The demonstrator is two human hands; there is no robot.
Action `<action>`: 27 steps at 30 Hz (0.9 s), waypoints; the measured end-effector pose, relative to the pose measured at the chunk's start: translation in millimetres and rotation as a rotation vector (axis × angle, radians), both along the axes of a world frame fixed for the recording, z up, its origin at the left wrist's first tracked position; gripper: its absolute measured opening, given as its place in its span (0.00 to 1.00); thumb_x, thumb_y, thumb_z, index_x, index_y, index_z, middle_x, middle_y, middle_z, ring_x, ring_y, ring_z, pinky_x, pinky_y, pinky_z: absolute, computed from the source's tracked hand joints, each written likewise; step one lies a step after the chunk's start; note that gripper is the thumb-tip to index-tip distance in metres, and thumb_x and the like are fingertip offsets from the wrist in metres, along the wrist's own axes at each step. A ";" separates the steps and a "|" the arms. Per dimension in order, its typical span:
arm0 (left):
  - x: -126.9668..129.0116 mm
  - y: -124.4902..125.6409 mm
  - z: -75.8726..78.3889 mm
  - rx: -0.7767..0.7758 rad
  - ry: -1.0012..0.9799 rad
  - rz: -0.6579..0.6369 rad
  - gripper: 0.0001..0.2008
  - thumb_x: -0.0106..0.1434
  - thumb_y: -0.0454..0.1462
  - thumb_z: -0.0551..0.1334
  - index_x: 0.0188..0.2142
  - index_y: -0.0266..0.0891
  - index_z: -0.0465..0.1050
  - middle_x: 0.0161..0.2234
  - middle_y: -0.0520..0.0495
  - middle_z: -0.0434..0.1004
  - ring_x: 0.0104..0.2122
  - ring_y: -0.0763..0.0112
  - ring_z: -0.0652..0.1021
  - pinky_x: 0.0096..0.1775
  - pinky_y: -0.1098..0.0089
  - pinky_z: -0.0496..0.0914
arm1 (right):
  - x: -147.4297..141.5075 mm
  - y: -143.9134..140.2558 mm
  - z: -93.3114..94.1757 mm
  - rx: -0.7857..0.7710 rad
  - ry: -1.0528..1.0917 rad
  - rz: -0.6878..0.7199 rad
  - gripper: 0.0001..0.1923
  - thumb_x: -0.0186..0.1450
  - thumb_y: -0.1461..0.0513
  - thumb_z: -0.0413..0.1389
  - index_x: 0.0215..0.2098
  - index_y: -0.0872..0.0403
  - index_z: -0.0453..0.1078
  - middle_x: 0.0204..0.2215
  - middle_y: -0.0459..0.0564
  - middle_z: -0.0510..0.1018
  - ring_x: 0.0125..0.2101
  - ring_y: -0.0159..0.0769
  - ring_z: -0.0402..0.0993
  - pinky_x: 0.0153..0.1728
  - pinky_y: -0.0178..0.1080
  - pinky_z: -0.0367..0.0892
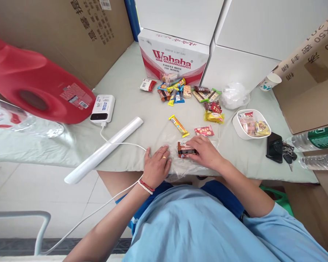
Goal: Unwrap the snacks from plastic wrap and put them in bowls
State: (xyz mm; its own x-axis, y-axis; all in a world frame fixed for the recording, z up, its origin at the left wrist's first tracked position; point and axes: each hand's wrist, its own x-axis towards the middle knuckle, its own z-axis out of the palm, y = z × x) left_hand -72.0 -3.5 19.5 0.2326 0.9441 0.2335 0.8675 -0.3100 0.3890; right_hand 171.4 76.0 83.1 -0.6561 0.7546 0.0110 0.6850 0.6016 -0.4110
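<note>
Left hand [156, 165] flat at table edge [120, 168]; right hand [205, 152] on snack bar [186, 150].

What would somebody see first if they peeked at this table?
Probably the big red jug lying on its side at the far left, and the red-and-white Wahaha box standing at the back. Between them and the person lies a heap of bright snack packets. At the near edge, the left hand presses a clear plastic bag flat while the right hand rests on a brown snack bar.
</note>
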 end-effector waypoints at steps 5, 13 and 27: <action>-0.2 0.4 -1.0 0.004 0.020 0.006 0.15 0.74 0.38 0.54 0.54 0.41 0.73 0.63 0.36 0.74 0.62 0.53 0.75 0.68 0.39 0.49 | 22.5 -8.5 -14.0 -0.028 0.064 -0.033 0.24 0.69 0.57 0.62 0.62 0.52 0.68 0.56 0.57 0.75 0.56 0.50 0.67 0.58 0.52 0.64; -4.1 -5.9 2.0 -0.020 0.071 0.041 0.19 0.74 0.40 0.53 0.59 0.40 0.72 0.65 0.35 0.72 0.64 0.50 0.72 0.68 0.38 0.49 | 19.1 -12.1 -23.9 0.087 -0.079 -0.011 0.25 0.70 0.63 0.59 0.64 0.54 0.66 0.54 0.60 0.74 0.54 0.52 0.66 0.58 0.55 0.62; -26.1 -12.9 11.1 -0.075 0.059 0.006 0.25 0.73 0.34 0.47 0.68 0.36 0.57 0.67 0.32 0.67 0.66 0.55 0.70 0.67 0.42 0.54 | 22.2 -22.1 -37.5 0.130 -0.042 0.046 0.31 0.71 0.59 0.57 0.70 0.53 0.57 0.66 0.63 0.65 0.67 0.54 0.57 0.69 0.67 0.45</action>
